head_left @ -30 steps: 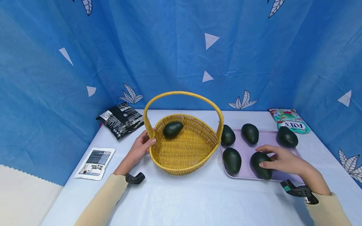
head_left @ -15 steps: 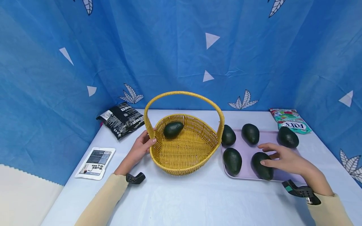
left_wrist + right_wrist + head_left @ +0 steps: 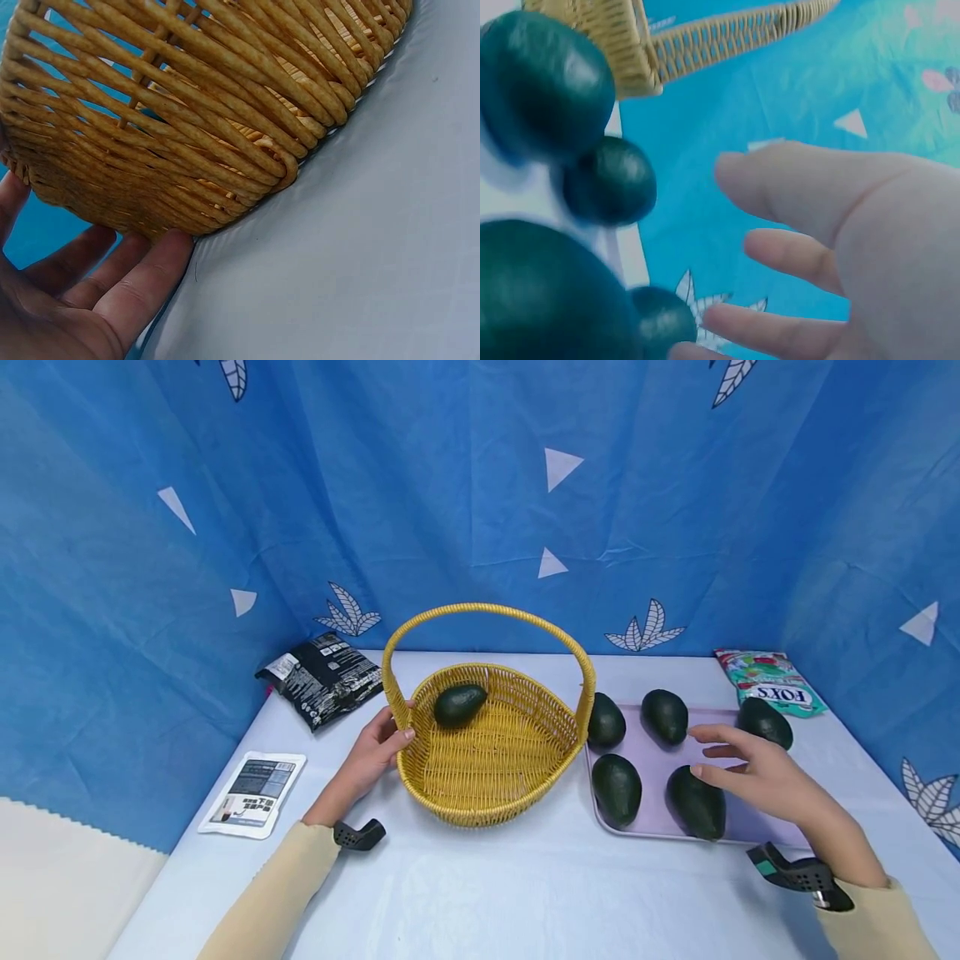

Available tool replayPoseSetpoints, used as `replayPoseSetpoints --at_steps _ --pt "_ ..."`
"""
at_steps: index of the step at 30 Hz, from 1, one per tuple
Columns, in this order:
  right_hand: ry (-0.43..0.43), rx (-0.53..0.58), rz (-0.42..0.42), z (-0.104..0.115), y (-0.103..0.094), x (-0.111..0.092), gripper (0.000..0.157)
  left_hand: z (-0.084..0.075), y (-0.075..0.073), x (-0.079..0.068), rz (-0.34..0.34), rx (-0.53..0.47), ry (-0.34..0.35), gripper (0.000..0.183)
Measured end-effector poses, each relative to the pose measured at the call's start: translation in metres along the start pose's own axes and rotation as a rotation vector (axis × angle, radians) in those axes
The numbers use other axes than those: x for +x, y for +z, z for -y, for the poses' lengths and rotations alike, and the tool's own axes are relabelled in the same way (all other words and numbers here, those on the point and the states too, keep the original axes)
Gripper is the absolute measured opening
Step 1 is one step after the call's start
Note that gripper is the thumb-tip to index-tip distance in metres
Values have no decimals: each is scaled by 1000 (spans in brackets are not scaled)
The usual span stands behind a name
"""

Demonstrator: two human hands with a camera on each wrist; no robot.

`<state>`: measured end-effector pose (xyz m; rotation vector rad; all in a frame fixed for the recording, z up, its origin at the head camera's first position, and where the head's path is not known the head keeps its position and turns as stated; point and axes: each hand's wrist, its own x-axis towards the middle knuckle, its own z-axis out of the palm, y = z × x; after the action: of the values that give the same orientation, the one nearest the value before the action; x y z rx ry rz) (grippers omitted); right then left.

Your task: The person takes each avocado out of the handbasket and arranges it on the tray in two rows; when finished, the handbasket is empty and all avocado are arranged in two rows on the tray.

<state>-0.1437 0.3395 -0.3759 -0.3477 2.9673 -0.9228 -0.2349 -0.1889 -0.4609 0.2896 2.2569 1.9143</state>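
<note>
A yellow wicker basket (image 3: pixel 487 768) with a tall handle stands mid-table, one dark green avocado (image 3: pixel 459 706) inside at its left. My left hand (image 3: pixel 372 749) holds the basket's left side, thumb at the rim by the handle's foot; in the left wrist view its fingers (image 3: pixel 142 285) lie against the woven outside. Over the purple tray (image 3: pixel 652 768) hovers my right hand (image 3: pixel 765 772), fingers spread and holding nothing. Right below its thumb lies the tray's nearest avocado (image 3: pixel 696 803). The right wrist view shows a gap between the fingers and the avocados (image 3: pixel 547 82).
Several more avocados (image 3: pixel 617 789) sit on the tray. Behind the tray's right corner lies a green candy bag (image 3: pixel 772 681). At the left are a black packet (image 3: pixel 324 677) and a white pouch (image 3: pixel 253 793). A blue curtain (image 3: pixel 465 510) hangs behind the table.
My right hand has let go of the nearest avocado and risen slightly off it, fingers spreading; that avocado stays on the tray. The left hand and basket have not moved.
</note>
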Motion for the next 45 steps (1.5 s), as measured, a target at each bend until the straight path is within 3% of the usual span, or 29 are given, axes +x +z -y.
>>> replayPoseSetpoints --at_steps 7,15,28,35,45 --pt "-130 -71 -65 38 0 6 48 0 1 -1 12 -39 -11 61" --pt "-322 -77 64 97 10 28 45 -1 0 -2 8 -32 -12 60" --pt "-390 -91 200 174 57 68 48 -2 1 -3 3 -24 -7 59" --pt "-326 -41 279 198 82 111 59 -2 -1 -3 1 -15 -5 60" --pt "-75 -45 406 210 116 165 67 -3 2 -2 9 -63 14 59"
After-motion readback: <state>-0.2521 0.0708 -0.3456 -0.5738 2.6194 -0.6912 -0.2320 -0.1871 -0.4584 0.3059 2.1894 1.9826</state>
